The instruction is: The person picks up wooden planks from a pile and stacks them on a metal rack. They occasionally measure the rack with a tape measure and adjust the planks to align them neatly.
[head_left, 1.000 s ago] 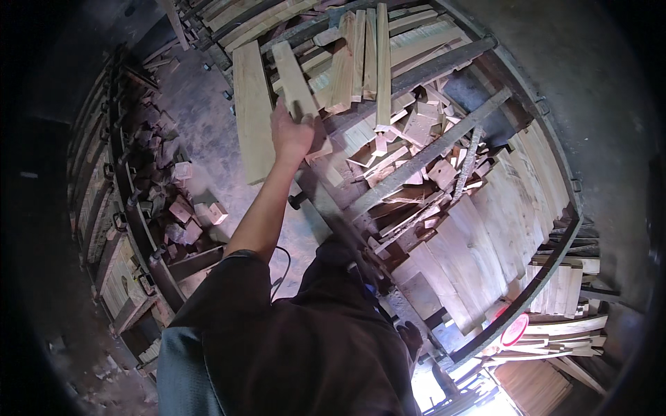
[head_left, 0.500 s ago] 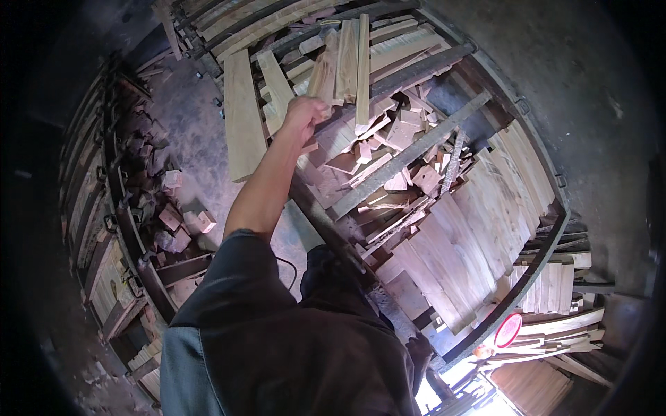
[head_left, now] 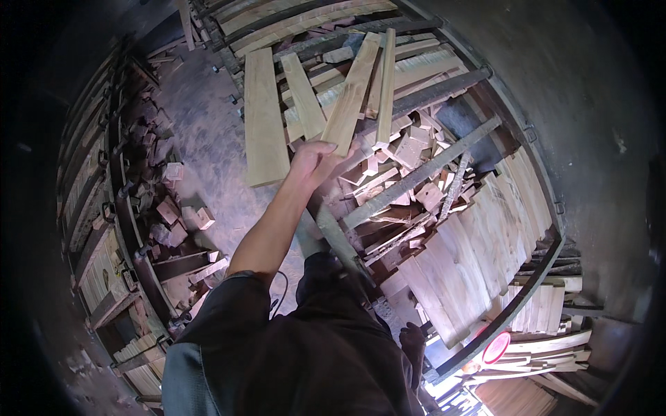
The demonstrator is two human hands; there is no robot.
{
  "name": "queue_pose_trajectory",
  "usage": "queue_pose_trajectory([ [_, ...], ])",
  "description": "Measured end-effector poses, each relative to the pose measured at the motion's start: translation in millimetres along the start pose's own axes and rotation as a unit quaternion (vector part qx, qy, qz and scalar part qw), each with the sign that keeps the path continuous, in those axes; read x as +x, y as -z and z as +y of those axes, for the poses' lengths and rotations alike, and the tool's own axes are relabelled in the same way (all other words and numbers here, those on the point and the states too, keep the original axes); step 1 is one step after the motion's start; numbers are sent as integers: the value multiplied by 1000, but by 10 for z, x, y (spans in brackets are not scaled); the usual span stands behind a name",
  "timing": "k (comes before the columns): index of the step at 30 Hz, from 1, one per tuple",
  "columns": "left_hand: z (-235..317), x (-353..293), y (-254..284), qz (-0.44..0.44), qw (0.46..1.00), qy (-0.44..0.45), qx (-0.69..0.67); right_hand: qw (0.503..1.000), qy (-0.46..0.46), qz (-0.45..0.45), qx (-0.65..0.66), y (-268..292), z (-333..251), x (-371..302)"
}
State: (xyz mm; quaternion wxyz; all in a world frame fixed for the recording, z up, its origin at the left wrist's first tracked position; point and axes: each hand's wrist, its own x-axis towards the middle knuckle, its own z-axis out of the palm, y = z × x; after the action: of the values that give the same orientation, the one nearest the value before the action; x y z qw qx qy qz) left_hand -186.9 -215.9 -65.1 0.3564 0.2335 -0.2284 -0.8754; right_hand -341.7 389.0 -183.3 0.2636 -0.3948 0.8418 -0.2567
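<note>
My left hand (head_left: 316, 165) is closed round the near end of a pale wooden board (head_left: 355, 93), which points away from me across the frame. To the left of that hand lie a wide board (head_left: 265, 118) and a narrower board (head_left: 303, 96). Just right of the held board, a thin wooden strip (head_left: 386, 87) overlaps another short piece. My right hand (head_left: 412, 338) is low and in shadow beside the dark metal frame, near my body. Its fingers are too dark to make out.
Wood offcuts (head_left: 416, 149) fill the middle of the metal rack, under a grey crossbar (head_left: 423, 173). A panel of planks (head_left: 465, 246) lies on the near right. More offcuts (head_left: 170, 208) litter the floor at left. A red-rimmed round object (head_left: 496, 348) sits at lower right.
My left hand has drawn the board nearer to me and swung it to a steeper slant. The view has shifted slightly; the other boards lie much as before.
</note>
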Motion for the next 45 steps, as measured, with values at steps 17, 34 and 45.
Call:
queue_pose_trajectory([
  [17, 823, 1820, -307, 267, 698, -209, 631, 977, -208, -48, -29, -92, -713, -143],
  [34, 813, 1848, -231, 155, 368, -381, 833, 922, -382, -66, -10, -482, -1128, -427],
  [45, -710, 1943, -553, 54, 330, -132, 933, 982, -187, -1, -28, -437, -744, -366],
])
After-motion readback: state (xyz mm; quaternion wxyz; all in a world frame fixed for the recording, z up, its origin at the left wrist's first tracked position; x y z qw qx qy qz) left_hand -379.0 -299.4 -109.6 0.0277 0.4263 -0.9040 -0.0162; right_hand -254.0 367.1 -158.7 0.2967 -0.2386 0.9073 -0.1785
